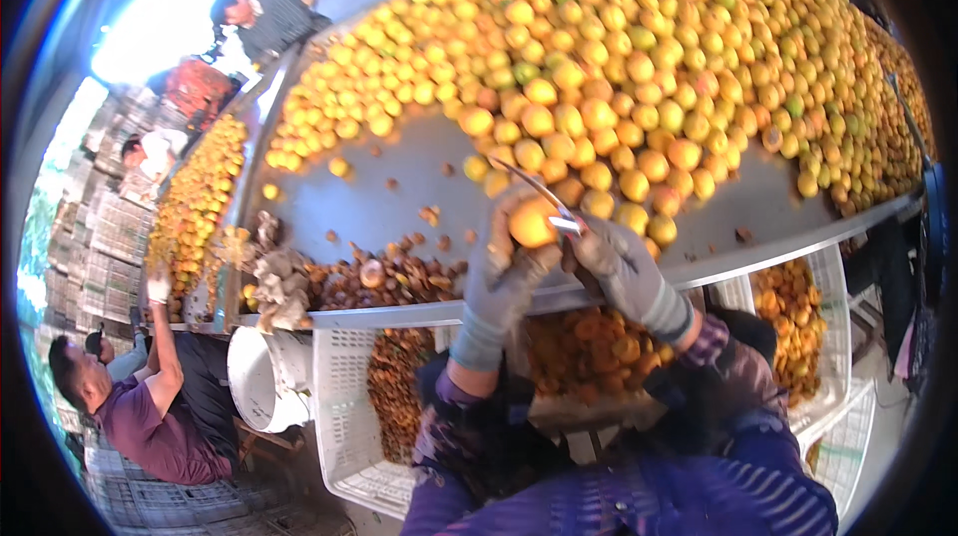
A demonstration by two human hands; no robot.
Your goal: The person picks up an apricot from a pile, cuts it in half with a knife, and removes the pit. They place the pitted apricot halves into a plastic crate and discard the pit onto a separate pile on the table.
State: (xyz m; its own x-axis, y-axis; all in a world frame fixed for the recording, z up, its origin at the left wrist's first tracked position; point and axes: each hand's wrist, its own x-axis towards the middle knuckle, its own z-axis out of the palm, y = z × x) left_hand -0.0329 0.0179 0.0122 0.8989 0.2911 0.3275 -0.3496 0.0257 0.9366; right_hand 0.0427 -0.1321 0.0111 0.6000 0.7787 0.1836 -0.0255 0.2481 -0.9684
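Observation:
My left hand [497, 267], in a pale work glove, is closed round a yellow-orange fruit [531, 223] above the near edge of the metal sorting table [349, 187]. My gloved right hand [619, 262] grips a tool [565, 223] with a long, thin, curved strip rising up and left; its pale part rests at the fruit's right side. Behind my hands lies a large heap of similar fruit [639, 77]. Brown, cut-looking pieces [399, 281] lie along the near edge, beside a crumpled pale cloth [279, 291] at the left.
Perforated white crates [344, 416] holding orange-brown pieces stand below the table edge, with a white bucket [254, 376] at left. A co-worker in a maroon shirt [160, 426] sits at left; others [269, 27] work farther back beside more fruit and stacked crates [110, 217].

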